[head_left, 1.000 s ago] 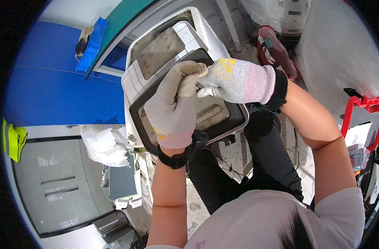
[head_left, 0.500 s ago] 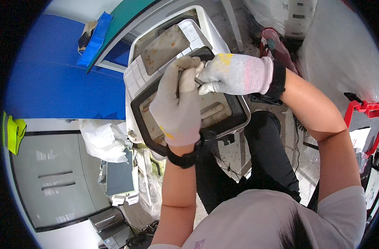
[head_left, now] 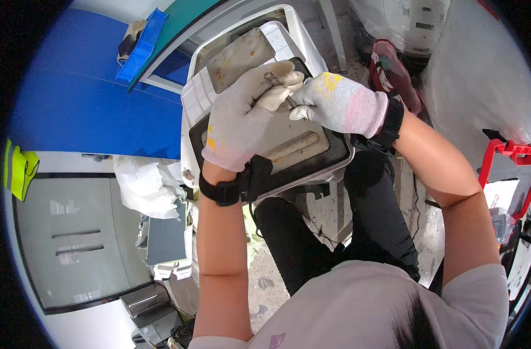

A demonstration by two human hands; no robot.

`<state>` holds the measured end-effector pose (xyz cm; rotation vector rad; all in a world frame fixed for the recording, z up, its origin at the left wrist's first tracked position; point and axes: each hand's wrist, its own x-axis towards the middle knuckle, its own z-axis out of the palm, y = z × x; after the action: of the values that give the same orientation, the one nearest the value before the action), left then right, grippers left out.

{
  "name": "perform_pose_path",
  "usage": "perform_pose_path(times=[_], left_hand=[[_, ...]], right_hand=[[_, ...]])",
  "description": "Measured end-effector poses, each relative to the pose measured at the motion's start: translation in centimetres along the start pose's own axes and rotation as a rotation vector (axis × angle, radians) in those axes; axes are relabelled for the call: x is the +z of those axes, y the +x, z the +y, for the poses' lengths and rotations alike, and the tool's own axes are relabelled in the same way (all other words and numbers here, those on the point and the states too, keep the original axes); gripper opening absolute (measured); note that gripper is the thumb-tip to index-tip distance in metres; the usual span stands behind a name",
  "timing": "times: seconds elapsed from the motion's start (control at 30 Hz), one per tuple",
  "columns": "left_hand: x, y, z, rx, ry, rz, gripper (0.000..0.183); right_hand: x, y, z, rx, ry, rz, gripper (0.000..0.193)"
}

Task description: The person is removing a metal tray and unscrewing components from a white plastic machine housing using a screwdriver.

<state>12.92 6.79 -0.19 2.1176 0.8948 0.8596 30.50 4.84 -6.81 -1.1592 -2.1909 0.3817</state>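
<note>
Both my hands wear light grey knit gloves with yellow marks, and they meet over a white boxy machine [head_left: 197,103]. Its underside has a black rim and a stained metal plate [head_left: 300,152] with a raised slot. My left hand [head_left: 246,104] is curled, with a slim grey metal rod [head_left: 270,77] passing along its fingers; the rod has a rounded end. Fingers of my right hand [head_left: 335,103] are closed around the rod's other end, close to the left fingertips. What lies under the fingers is hidden.
A blue panel [head_left: 97,93] stands at the left, beside a green-edged table [head_left: 178,29]. White plastic sheeting [head_left: 146,189] hangs near a grey cabinet [head_left: 73,232]. At right are a red-trimmed case [head_left: 509,154], a maroon bag [head_left: 393,72] and large wrapped items [head_left: 480,81].
My left forearm has swung left and the left hand has turned, showing more of the rod and plate. My right hand has shifted slightly right, still gripping. The whole view has shifted a little.
</note>
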Motion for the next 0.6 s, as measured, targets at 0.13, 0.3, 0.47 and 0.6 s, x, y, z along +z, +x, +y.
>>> perform_pose_path(times=[0.13, 0.3, 0.47, 0.6], left_hand=[[0.4, -0.2, -0.5, -0.021, -0.045, 0.012, 0.02], [1.8, -1.4, -0.4, -0.02, -0.012, 0.199, 0.017], [3.2, -2.4, -0.2, -0.007, 0.106, 0.35, 0.016], [4.6, -2.7, -0.3, 0.039, 0.169, 0.51, 0.014]], right_hand=[[0.4, 0.0, 0.6, -0.043, 0.009, 0.051, 0.028], [0.4, 0.5, 0.8, -0.035, -0.045, -0.034, 0.033], [-0.1, 0.7, 0.8, -0.092, -0.025, -0.097, 0.032], [-0.3, 1.2, 1.4, -0.191, 0.01, -0.111, 0.035]])
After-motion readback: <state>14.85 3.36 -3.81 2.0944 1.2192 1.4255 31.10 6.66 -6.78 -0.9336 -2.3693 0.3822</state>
